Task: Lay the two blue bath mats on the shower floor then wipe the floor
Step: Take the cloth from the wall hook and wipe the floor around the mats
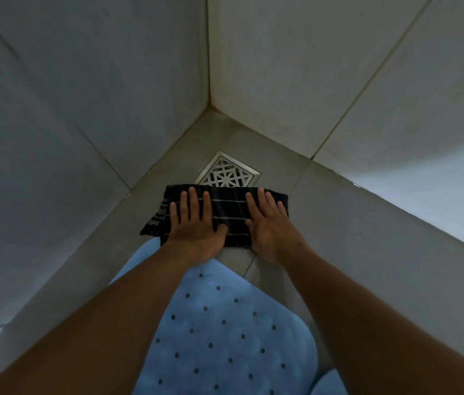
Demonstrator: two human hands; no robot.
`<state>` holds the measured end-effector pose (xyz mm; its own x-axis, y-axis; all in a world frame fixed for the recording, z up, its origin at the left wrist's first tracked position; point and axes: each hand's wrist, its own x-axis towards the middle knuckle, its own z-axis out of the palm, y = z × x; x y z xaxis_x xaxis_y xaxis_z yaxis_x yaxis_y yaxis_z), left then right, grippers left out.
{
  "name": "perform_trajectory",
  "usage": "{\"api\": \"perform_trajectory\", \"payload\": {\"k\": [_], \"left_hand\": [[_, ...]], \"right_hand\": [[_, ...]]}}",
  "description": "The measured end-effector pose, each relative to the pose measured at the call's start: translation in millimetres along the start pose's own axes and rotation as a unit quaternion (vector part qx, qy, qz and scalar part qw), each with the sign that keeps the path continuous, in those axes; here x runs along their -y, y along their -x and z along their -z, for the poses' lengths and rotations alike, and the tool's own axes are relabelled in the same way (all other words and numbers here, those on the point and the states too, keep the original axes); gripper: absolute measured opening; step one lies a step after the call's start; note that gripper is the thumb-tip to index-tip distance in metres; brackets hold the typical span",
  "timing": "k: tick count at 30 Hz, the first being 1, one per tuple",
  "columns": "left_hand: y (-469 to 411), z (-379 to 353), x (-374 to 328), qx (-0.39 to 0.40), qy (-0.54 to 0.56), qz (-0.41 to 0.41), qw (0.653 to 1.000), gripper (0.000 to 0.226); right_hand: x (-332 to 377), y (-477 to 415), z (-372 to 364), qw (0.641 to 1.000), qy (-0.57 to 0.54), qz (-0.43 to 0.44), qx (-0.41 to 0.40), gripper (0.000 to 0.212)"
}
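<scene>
Wiping stage: we judge the mats are down and we are now working the cloth [219,215] over the shower floor [339,223], in the far corner by the drain grate [226,173].
Left hand [193,223]: flat, fingers spread wide, palm pressing the left half of the cloth, gripping nothing.
Right hand [270,223]: likewise flat and spread on the right half, thumb toward the middle.
Cloth: dark with thin pale stripes, lying flat; its far edge touches the grate, its near edge just beside the mat.
Cloth handling: soft, light and limp, we think; it will bunch unless we keep both palms pressing down.
Blue mat [219,337]: near us under our arms, dotted with holes; a second mat [330,383] shows at the near right.
Mat handling: probably floppy and rubbery; best taken by an edge.
Risk: the cloth could snag on the grate.
</scene>
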<state>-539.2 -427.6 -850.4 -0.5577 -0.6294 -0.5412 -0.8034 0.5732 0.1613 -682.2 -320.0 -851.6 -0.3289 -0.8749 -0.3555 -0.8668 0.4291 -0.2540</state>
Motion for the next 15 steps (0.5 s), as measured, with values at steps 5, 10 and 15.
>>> {"api": "perform_trajectory", "payload": {"k": [5, 10, 15], "left_hand": [[-1.8, 0.6, 1.1, 0.0, 0.033, 0.002, 0.999, 0.072], [-3.7, -0.3, 2.3, -0.004, 0.021, 0.002, 1.0, 0.072], [-3.1, 1.5, 2.1, -0.001, 0.022, 0.005, 1.0, 0.073]], "right_hand": [[14.6, -2.6, -0.2, 0.991, -0.116, -0.046, -0.055, 0.062], [12.6, -0.4, -1.8, 0.997, -0.058, -0.038, -0.036, 0.06], [10.6, -2.2, 2.9, 0.999, -0.034, -0.035, 0.008, 0.064]]}}
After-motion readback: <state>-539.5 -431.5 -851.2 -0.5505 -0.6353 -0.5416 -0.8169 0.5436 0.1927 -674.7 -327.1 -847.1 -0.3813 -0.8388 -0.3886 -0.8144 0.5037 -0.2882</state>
